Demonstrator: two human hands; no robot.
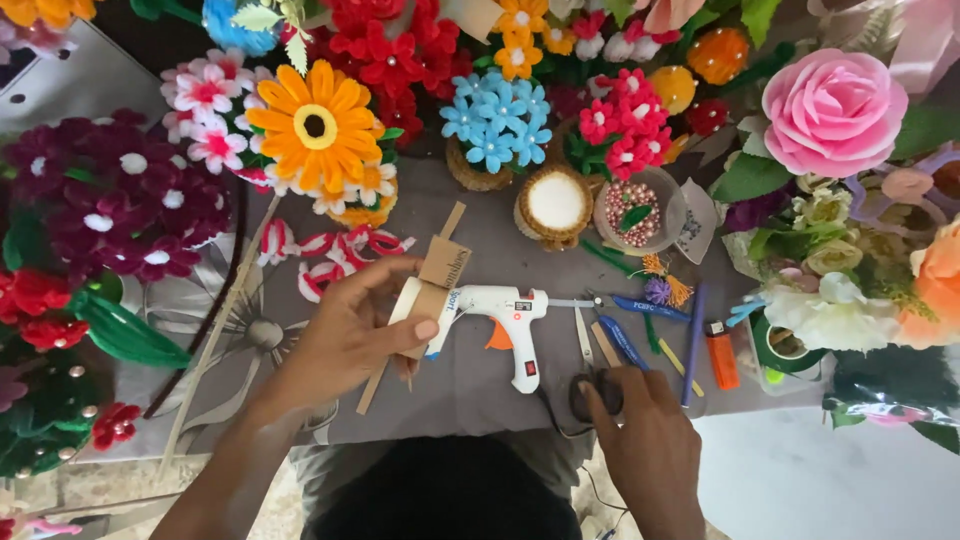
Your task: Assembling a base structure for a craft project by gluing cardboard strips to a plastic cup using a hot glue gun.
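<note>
Home craft bench, looks like. Handmade pipe-cleaner flowers (316,125) packed from 9 round to 3 o'clock, glue gun (508,318) dead centre (corded), scissors (592,345) and bead bowl (634,211) just past it.

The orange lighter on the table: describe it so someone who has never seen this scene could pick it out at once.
Start at the white glue gun lying mid-table on the grey cloth, then move right past the scissors and blue pens. Beyond the upright purple stick lies the orange lighter. It is the only short, blocky orange piece there, with a dark top; its neighbours are long and thin.
</note>
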